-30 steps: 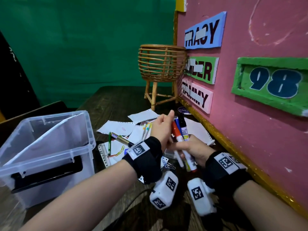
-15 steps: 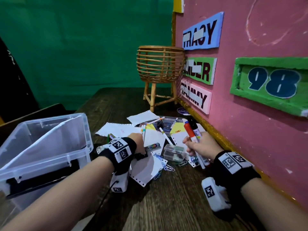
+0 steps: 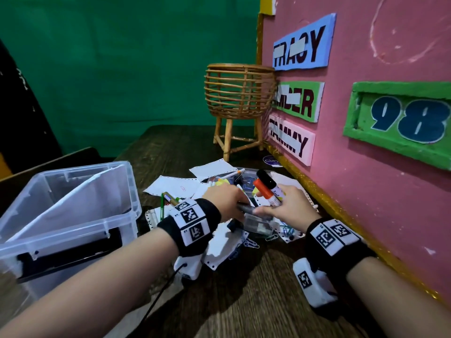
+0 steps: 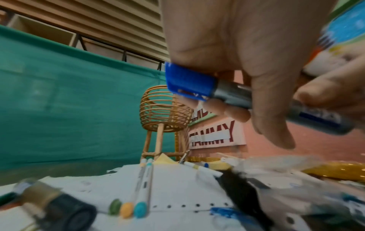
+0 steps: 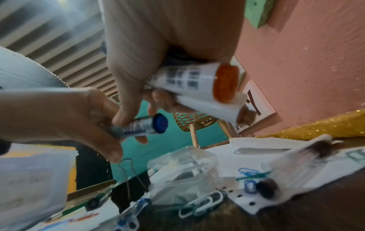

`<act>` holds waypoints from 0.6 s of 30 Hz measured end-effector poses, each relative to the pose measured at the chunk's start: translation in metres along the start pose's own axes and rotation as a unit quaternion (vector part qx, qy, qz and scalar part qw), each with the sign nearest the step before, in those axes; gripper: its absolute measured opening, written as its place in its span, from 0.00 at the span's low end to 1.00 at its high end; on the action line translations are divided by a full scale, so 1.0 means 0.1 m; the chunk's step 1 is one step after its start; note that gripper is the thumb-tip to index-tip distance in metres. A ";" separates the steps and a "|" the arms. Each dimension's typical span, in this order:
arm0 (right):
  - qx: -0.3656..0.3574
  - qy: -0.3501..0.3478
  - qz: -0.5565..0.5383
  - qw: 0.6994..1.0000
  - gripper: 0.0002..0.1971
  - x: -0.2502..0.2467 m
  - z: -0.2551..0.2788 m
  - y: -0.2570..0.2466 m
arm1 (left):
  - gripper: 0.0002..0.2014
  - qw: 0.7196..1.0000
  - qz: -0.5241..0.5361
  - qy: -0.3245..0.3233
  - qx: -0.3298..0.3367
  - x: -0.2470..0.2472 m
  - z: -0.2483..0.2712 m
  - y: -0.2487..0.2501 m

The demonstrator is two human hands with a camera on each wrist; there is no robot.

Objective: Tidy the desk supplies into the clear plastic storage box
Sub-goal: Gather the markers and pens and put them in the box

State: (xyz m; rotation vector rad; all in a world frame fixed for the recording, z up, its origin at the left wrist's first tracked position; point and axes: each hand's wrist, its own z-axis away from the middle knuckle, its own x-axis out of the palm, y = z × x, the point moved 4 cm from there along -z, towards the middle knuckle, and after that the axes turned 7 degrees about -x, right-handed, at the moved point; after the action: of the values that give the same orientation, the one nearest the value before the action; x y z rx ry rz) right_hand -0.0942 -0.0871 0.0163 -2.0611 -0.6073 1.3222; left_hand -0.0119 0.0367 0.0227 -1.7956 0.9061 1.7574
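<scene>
1. Plastic markers are the job right now: the right hand [image 3: 290, 206] grips 2 fat ones in a bundle, an orange-capped marker [image 3: 264, 190] and a black-capped marker [image 3: 267, 179], caps pointing up and away.
2. Left hand [image 3: 225, 200] is curled round a blue-capped marker [image 4: 189, 81], grey barrel. The right thumb and a fingertip pinch the same barrel's other end, so it looks like a handover into the right-hand bundle.
3. Clear plastic storage box [image 3: 105, 225] sits at the desk's near-left edge, lid off, a paper sheet leaning inside. No markers visible in it.
4. Handling: the markers look light, stiff and smooth-barrelled. 3 in 1 fist could slide against each other, so I'd grip mid-barrel, not by the caps.
5. Left on the desk, mid-right by the pink board [image 3: 366, 167]: loose paper sheets [image 3: 175, 186], thin pens [image 4: 145, 184], a small clear case [image 5: 183, 170], paper clips [image 5: 203, 201], a binder clip [image 5: 128, 179].
6. Clips are tiny and scattered, awkward to pinch singly; scooping them with a sheet looks easier.
7. Rattan basket stand [image 3: 239, 93] at the far edge isn't obviously part of the tidy.
</scene>
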 end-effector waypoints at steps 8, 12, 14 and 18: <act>0.109 -0.085 -0.013 0.990 0.32 0.08 0.01 0.16 | 0.13 0.994 0.027 0.011 0.106 0.16 -0.01 0.19; 0.160 -0.127 -0.031 0.978 0.20 0.06 0.03 0.22 | 0.12 0.992 0.048 0.055 0.100 0.11 -0.06 0.08; 0.170 -0.116 -0.030 0.978 0.17 0.05 0.02 0.29 | 0.14 0.993 0.075 0.090 0.017 0.08 -0.17 -0.10; 0.162 -0.094 -0.085 0.979 0.10 0.03 0.04 0.37 | 0.18 0.976 0.031 0.030 -0.213 0.08 -0.32 -0.66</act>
State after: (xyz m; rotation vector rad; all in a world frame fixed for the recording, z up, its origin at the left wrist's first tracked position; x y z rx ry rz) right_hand -0.0949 -0.1106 -0.0126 -1.6003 -0.5901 1.4199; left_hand 0.0580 0.0565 0.0097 -2.1110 0.6471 2.0668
